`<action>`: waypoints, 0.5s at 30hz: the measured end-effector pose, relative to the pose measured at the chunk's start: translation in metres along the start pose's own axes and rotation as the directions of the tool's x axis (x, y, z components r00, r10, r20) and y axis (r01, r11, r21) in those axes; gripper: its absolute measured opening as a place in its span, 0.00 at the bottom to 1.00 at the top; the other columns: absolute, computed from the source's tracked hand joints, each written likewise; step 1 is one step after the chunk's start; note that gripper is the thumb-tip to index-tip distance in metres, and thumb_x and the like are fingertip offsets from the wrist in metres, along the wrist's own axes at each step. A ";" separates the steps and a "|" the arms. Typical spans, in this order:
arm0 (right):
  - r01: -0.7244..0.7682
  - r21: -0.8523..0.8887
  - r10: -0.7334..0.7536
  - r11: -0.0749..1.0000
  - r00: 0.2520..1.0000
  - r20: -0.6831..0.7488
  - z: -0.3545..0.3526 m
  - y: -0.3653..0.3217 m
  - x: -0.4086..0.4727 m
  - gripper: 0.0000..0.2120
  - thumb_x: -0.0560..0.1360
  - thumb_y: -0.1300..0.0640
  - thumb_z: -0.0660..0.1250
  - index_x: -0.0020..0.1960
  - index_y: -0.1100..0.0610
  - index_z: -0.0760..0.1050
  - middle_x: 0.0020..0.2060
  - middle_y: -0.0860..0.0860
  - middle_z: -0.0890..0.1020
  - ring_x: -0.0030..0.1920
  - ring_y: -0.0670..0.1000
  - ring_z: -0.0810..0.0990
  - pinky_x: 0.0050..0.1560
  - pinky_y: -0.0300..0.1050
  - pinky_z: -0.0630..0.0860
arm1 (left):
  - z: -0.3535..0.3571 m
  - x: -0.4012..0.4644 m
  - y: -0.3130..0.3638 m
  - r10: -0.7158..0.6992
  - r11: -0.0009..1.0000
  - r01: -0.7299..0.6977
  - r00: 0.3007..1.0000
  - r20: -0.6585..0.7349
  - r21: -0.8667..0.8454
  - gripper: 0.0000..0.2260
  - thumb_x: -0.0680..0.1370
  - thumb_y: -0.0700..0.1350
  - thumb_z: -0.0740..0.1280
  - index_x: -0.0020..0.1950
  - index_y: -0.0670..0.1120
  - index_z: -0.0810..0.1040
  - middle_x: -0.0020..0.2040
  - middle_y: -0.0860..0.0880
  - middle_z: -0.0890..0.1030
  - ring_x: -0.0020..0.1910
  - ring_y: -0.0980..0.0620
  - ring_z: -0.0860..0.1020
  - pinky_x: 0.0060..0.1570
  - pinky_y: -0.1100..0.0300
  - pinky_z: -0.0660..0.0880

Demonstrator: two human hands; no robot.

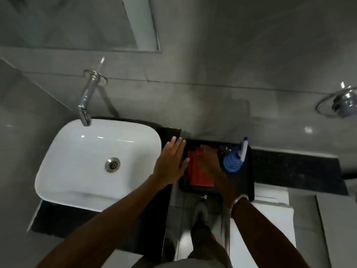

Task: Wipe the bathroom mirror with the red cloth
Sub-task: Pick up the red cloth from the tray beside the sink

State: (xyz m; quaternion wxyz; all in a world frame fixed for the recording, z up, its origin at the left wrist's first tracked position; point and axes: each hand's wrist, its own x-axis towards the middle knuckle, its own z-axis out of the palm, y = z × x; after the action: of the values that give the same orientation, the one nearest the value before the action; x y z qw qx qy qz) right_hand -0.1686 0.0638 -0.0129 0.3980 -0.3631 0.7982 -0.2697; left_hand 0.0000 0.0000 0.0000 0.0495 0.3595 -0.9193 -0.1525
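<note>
The folded red cloth in the black tray is covered by the blurred right hand, grip indiscernible, while the left hand is held spread flat.

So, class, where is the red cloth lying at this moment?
In the head view the red cloth lies in the black tray on the counter, right of the white sink and left of the blue bottle, under the right hand.
</note>
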 end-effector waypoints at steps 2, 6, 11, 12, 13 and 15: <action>-0.200 0.070 0.199 0.977 0.980 0.020 0.006 0.029 0.010 0.24 0.86 0.54 0.61 0.79 0.62 0.66 0.75 0.60 0.74 0.75 0.61 0.74 0.75 0.50 0.69 | 0.027 0.008 0.007 0.001 1.000 -0.003 0.990 0.139 0.013 0.31 0.85 0.56 0.53 0.83 0.41 0.54 0.84 0.41 0.55 0.84 0.42 0.47 0.83 0.49 0.45; -0.566 0.033 0.567 0.823 0.821 -0.059 0.033 0.073 0.021 0.34 0.83 0.52 0.65 0.82 0.62 0.56 0.81 0.61 0.62 0.81 0.63 0.62 0.80 0.60 0.62 | 0.072 0.011 0.012 -0.053 0.998 0.041 0.950 0.309 0.044 0.30 0.86 0.56 0.50 0.84 0.42 0.49 0.85 0.43 0.50 0.84 0.44 0.43 0.83 0.49 0.43; -0.610 0.146 0.623 0.779 0.779 -0.070 0.044 0.077 0.037 0.33 0.80 0.58 0.69 0.79 0.65 0.58 0.77 0.64 0.68 0.77 0.64 0.69 0.77 0.58 0.68 | 0.087 0.012 0.004 -0.025 1.000 0.018 0.928 0.371 0.021 0.30 0.87 0.56 0.50 0.84 0.43 0.48 0.85 0.44 0.48 0.84 0.46 0.42 0.83 0.48 0.46; -0.605 0.182 0.619 0.775 0.785 -0.031 0.041 0.072 0.037 0.33 0.80 0.58 0.69 0.79 0.66 0.58 0.76 0.65 0.70 0.76 0.64 0.72 0.75 0.59 0.71 | 0.085 0.012 0.003 -0.021 1.000 0.027 0.931 0.365 -0.012 0.30 0.87 0.56 0.51 0.84 0.43 0.48 0.85 0.45 0.49 0.84 0.47 0.42 0.83 0.49 0.46; -0.585 0.228 0.600 0.778 0.800 0.004 0.037 0.070 0.040 0.32 0.80 0.58 0.69 0.78 0.67 0.60 0.74 0.65 0.73 0.74 0.65 0.74 0.73 0.60 0.73 | 0.081 0.015 0.002 -0.024 0.996 0.054 0.931 0.363 -0.073 0.30 0.87 0.56 0.51 0.84 0.44 0.49 0.85 0.46 0.49 0.84 0.48 0.41 0.83 0.50 0.47; -0.512 0.351 0.524 0.784 0.849 0.069 0.029 0.059 0.039 0.24 0.80 0.60 0.67 0.74 0.67 0.70 0.69 0.65 0.78 0.68 0.65 0.79 0.68 0.62 0.78 | 0.068 0.020 0.002 -0.079 0.930 0.203 0.924 0.373 -0.305 0.29 0.86 0.56 0.53 0.84 0.47 0.50 0.85 0.48 0.49 0.83 0.52 0.41 0.80 0.51 0.51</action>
State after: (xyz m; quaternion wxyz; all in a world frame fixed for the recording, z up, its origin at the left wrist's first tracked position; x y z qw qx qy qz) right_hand -0.1823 0.0633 -0.0887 0.5025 -0.0473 0.8110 -0.2959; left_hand -0.0297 0.0042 -0.0641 -0.0672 0.3783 -0.8444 -0.3734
